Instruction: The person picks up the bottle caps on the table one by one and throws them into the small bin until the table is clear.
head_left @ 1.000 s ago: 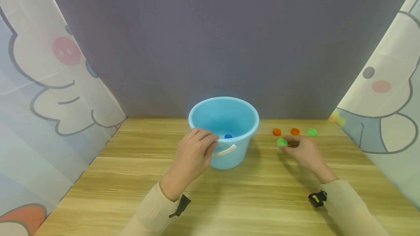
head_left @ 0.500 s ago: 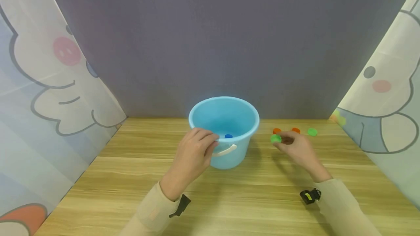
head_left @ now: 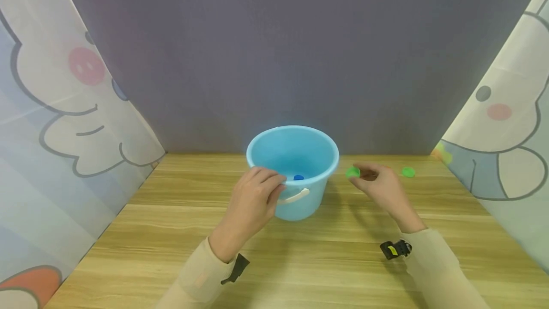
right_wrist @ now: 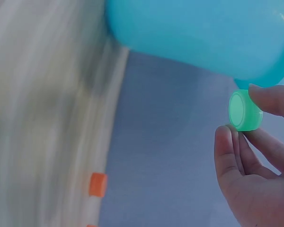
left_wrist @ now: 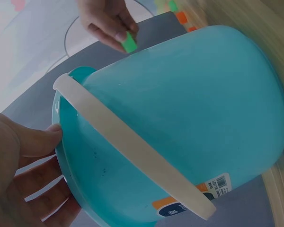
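My left hand (head_left: 250,199) grips the near left rim of a light blue bucket (head_left: 302,204); in the left wrist view its thumb lies on the rim. The white handle (left_wrist: 132,146) hangs against the bucket's side. Just right of the bucket, my right hand (head_left: 383,189) pinches a green bottle cap (right_wrist: 245,111) between thumb and fingers, raised above the table. Inside the bucket lies a blue cap (head_left: 298,177), partly cut off by the rim.
Another green cap (head_left: 408,172) lies on the wooden table (head_left: 343,261) at the far right. Orange caps (right_wrist: 98,184) on the table are hidden behind my right hand in the head view. A grey panel (head_left: 300,51) stands behind, with cartoon-printed sheets at both sides.
My right hand has moved left and away from me, carrying the green cap closer to the bucket and covering the orange caps. My left hand and the bucket have stayed still.
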Demonstrator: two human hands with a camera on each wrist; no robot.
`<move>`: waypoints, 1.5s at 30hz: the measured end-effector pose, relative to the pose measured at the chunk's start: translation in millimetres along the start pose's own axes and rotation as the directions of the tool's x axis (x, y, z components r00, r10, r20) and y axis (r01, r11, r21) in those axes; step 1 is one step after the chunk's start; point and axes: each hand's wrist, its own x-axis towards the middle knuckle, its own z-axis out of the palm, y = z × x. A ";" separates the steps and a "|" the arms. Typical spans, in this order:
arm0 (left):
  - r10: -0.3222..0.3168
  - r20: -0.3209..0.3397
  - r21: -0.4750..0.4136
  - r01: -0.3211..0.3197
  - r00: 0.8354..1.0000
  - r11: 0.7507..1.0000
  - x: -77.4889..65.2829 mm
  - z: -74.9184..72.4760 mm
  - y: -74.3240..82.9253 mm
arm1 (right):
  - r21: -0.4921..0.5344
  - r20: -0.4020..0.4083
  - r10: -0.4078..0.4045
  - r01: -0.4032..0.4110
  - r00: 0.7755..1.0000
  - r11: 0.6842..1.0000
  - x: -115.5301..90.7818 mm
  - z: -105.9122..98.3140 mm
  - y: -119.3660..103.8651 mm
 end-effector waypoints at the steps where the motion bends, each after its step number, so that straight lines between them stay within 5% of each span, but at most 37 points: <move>1: -0.001 0.000 0.001 0.001 1.000 1.000 0.1 -0.2 0.1 | 0.007 -0.001 0.000 0.000 1.000 1.000 0.3 0.1 -2.7; 33: -0.008 0.015 0.007 0.008 1.000 1.000 0.4 0.5 1.0 | 0.077 -0.187 -0.090 0.105 0.978 0.991 4.0 -4.2 -64.8; 45: -0.013 0.033 -0.014 0.013 0.999 1.000 1.8 -0.9 1.0 | 0.201 -0.267 -0.117 0.174 0.957 0.964 1.0 1.0 -70.9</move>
